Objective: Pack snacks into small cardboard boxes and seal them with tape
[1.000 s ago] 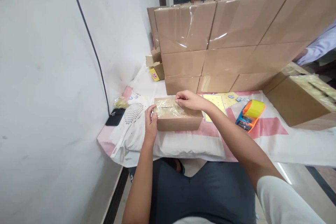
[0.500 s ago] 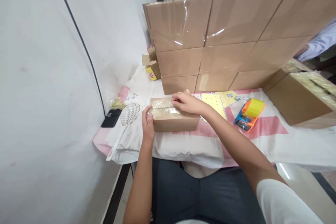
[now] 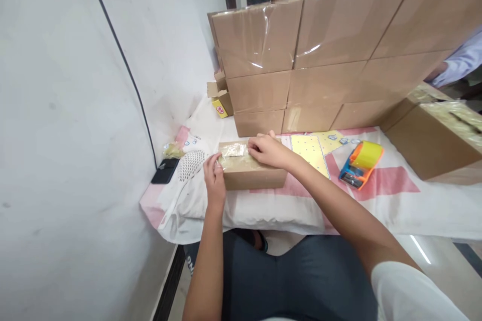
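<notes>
A small cardboard box (image 3: 254,179) lies on the cloth in front of me, with shiny clear packing tape (image 3: 232,150) across its top. My left hand (image 3: 215,180) grips the box's left end, thumb by the top edge. My right hand (image 3: 266,149) rests over the top towards the right, its fingertips pinched together at the tape. Exactly what lies between those fingertips is hard to see. To the right of the box, an orange and blue tape dispenser (image 3: 361,164) with a yellowish roll sits on the cloth.
Taped cartons (image 3: 327,80) form a stacked wall behind the box. Another carton (image 3: 444,143) stands at the right. Along the left lie a perforated white scoop (image 3: 191,164), a black phone-like object (image 3: 164,171) and a small open carton (image 3: 220,98). A co-worker's sleeve (image 3: 461,61) shows at far right.
The view has shifted slightly, so most things sit a little farther right. Both hands stay at the box. Glare on the tape left of my right fingertips looks brighter.
</notes>
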`<state>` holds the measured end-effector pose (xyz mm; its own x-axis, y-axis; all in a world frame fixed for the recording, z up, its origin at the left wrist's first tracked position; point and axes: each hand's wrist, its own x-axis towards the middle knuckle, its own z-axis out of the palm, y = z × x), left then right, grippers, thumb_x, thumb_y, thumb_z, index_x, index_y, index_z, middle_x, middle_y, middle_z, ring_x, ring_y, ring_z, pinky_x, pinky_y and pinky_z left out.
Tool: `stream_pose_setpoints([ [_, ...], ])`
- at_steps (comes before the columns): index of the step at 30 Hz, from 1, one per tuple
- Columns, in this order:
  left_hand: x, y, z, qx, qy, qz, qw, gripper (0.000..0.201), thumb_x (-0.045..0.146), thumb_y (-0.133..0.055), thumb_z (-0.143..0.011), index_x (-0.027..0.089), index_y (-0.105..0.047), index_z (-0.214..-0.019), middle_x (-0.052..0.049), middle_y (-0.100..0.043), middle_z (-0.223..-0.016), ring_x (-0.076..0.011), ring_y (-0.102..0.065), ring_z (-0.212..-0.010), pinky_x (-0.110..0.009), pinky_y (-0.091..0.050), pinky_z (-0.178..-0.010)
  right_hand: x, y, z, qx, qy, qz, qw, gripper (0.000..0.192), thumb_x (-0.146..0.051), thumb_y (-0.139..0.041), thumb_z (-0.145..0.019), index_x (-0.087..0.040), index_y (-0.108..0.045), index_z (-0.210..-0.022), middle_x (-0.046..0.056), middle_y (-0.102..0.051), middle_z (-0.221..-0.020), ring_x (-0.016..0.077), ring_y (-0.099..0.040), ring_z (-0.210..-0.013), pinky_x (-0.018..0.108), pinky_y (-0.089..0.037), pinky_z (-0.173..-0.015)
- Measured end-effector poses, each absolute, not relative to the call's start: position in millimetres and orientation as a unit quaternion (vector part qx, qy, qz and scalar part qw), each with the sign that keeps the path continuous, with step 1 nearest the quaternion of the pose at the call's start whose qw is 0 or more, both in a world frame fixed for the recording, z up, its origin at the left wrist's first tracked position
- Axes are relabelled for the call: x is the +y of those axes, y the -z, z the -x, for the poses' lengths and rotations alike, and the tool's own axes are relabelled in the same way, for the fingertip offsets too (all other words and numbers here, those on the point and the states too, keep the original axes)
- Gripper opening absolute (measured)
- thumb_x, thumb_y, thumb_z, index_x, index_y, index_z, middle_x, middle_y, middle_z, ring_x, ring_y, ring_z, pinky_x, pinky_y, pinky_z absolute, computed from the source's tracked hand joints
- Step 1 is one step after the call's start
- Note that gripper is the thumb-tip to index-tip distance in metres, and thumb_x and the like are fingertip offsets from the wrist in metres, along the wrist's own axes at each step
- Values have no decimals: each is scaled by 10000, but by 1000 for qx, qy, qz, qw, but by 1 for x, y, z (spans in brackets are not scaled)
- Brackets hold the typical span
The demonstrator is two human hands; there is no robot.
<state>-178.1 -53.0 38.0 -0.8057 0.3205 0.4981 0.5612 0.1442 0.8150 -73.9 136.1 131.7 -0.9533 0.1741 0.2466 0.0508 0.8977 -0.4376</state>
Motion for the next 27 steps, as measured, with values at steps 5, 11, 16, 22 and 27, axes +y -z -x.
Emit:
stream_pose_setpoints([
  [5, -46, -60, 134, -777, 431, 407, 212, 349, 367, -591, -949, 288, -668, -1280, -103, -642, -1378, -337, -526, -1320, -583, -155, -1189, 134, -132, 73, -966, -208, 51, 147, 191, -166, -495, -934, -181, -555, -753, 17, -657, -760, 182, -535, -819, 340, -237, -849],
  [11, -30, -52, 105, -750, 392, 492, 205, 330, 313, -602, -938, 282, -690, -1254, -86, -740, -1225, -311, -643, -1189, -541, -184, -1169, 133, -130, 72, -971, -184, 58, 141, 187, -165, -522, -932, -175, -595, -760, 26, -646, -768, 190, -538, -846, 330, -259, -803],
  [16, -32, -51, 105, -758, 373, 487, 221, 310, 287, -614, -924, 263, -692, -1223, -85, -731, -1249, -314, -641, -1191, -542, -200, -1140, 136, -123, 72, -970, -156, 67, 173, 152, -238, -570, -961, -163, -659, -865, 90, -586, -1058, 223, -523, -1021, 335, -320, -824],
  [22, -35, -52, 102, -759, 372, 492, 209, 314, 276, -596, -929, 271, -682, -1231, -93, -724, -1261, -313, -628, -1202, -561, -198, -1144, 131, -125, 72, -968, -91, 120, 201, 230, -282, -703, -880, -140, -580, -1014, 145, -525, -1149, 278, -477, -1057, 391, -398, -892],
  [27, -33, -62, 104, -777, 366, 480, 179, 294, 279, -616, -900, 275, -697, -1183, -100, -699, -1303, -329, -610, -1211, -569, -254, -1112, 139, -129, 60, -928, -70, 246, 271, 394, -309, -721, -845, -118, -555, -1147, 227, -547, -1214, 386, -465, -1163, 537, -368, -993],
])
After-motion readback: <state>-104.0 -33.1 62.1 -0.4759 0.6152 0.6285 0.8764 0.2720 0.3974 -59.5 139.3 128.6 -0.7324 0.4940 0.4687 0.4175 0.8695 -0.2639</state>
